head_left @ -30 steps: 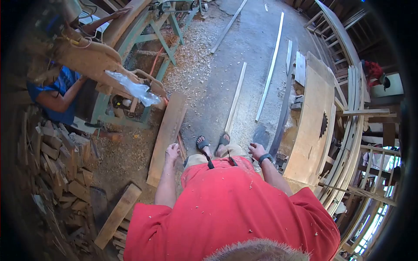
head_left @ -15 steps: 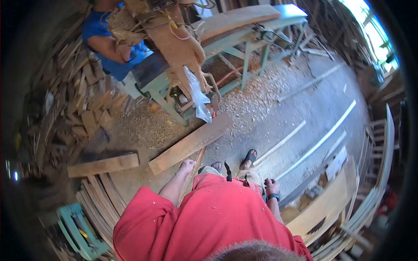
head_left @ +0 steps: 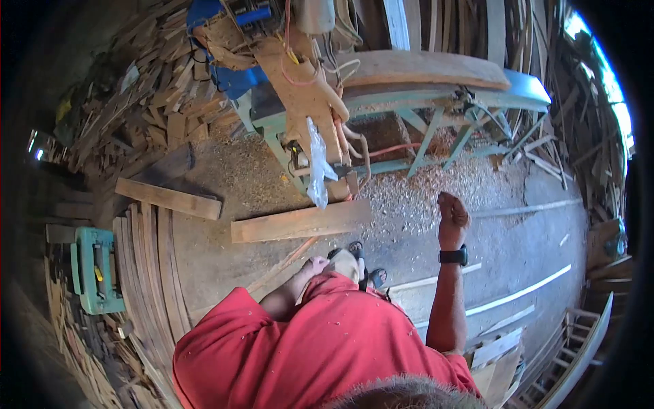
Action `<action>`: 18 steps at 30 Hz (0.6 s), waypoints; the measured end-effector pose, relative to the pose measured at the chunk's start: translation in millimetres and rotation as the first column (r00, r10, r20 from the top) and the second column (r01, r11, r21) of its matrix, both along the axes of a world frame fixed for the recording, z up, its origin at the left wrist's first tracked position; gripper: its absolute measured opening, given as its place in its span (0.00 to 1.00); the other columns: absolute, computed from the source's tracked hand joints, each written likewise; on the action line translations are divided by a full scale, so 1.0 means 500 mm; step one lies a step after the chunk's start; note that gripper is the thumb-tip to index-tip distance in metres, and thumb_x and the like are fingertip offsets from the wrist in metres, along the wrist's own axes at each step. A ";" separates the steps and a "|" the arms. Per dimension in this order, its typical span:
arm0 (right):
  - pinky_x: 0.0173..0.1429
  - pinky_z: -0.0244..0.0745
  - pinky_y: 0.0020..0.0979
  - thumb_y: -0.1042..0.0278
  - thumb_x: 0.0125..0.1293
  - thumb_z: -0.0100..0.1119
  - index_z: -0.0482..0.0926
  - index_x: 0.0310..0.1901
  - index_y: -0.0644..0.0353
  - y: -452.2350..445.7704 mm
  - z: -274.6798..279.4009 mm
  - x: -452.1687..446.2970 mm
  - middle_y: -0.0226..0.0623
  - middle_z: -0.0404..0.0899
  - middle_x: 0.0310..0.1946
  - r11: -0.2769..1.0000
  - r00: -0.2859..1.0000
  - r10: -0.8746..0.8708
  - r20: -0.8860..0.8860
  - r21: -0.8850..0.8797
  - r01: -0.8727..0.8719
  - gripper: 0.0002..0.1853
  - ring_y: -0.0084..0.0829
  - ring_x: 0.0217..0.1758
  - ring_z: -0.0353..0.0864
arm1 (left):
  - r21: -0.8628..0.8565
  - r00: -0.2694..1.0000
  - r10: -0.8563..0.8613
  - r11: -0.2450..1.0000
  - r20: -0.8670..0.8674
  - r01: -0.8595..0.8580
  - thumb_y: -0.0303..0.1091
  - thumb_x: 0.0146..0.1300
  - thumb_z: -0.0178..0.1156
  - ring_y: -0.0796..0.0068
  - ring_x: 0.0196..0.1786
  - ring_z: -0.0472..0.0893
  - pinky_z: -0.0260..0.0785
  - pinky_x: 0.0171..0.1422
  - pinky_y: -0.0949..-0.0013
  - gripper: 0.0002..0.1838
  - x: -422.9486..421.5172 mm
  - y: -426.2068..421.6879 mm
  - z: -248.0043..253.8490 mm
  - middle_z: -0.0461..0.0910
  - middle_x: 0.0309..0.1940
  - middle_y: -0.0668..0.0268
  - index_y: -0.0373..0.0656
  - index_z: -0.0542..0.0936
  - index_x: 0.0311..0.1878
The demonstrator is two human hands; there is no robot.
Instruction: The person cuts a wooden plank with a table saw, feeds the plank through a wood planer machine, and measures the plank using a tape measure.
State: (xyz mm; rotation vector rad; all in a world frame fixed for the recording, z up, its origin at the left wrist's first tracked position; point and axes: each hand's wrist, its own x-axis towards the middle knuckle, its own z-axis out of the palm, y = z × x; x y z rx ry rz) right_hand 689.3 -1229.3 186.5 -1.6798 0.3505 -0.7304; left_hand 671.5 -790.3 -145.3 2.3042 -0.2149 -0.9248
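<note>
My left hand (head_left: pixel 315 265) hangs low in front of my body beside my leg. Its fingers are loosely curled, and nothing shows in them. Out over the floor to the right, my right hand (head_left: pixel 452 217) is raised on a stretched arm, a dark watch (head_left: pixel 454 256) at the wrist. Its fingers are bent but apart, with nothing held. In front of my feet lies a wide wooden plank (head_left: pixel 293 223). Beyond it stands a green-framed workbench (head_left: pixel 426 140) carrying a long curved board (head_left: pixel 422 70).
A clear plastic bag (head_left: pixel 317 167) hangs from the machine by the workbench. Wood shavings (head_left: pixel 415 198) cover the floor. Behind the machine is a person in blue (head_left: pixel 235 80). Stacked planks (head_left: pixel 146 252) and a green machine (head_left: pixel 95 273) stand left; white strips (head_left: pixel 518 290) lie right.
My right hand has swung forward and up from beside my hip. My body and view have turned, so the plank and workbench appear more level. My left hand stays low.
</note>
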 end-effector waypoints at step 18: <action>0.54 0.79 0.31 0.79 0.60 0.67 0.81 0.58 0.63 0.022 0.589 0.510 0.44 0.81 0.54 0.776 0.684 0.493 0.539 -0.628 -0.065 0.22 0.34 0.52 0.84 | 0.004 0.804 0.592 0.806 -0.054 -0.593 0.49 0.67 0.56 0.58 0.41 0.84 0.76 0.50 0.56 0.19 -0.013 -0.075 0.147 0.85 0.37 0.56 0.43 0.84 0.43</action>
